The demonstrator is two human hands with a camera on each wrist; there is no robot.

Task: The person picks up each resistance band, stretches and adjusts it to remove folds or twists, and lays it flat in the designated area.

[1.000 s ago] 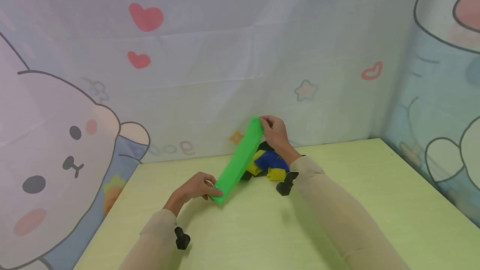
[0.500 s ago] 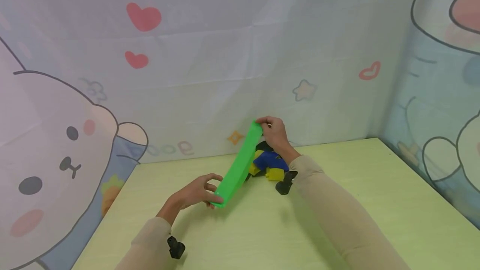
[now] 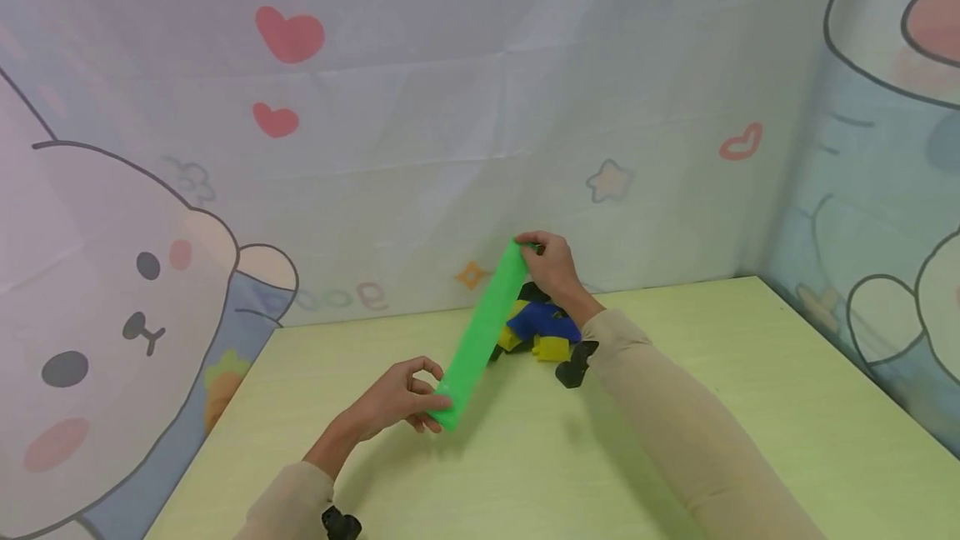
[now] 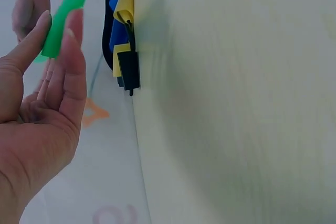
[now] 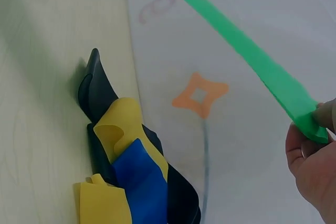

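A green resistance band (image 3: 486,319) stretches flat and slanted above the table, its upper end to the right. My left hand (image 3: 393,397) pinches the lower end between thumb and fingers, thumb on top. At the upper end my right hand (image 3: 551,263) grips the band. The left wrist view shows the green band (image 4: 63,24) between my left thumb and fingers. In the right wrist view the band (image 5: 236,40) runs down to my right fingertips (image 5: 295,148). Behind it lies a pile of rubbery bands: blue (image 3: 542,322), yellow (image 3: 551,348) and black (image 5: 181,192).
The pale yellow-green table (image 3: 675,407) reaches back to a printed cloth backdrop (image 3: 420,148), with a second cloth side (image 3: 885,215) at the right. A black wrist camera (image 3: 576,365) hangs at my right cuff, another camera (image 3: 341,523) at my left.
My left hand has moved down towards me and slightly right, drawing the band's lower end with it. The band now looks straighter. My right hand stays nearly in place.
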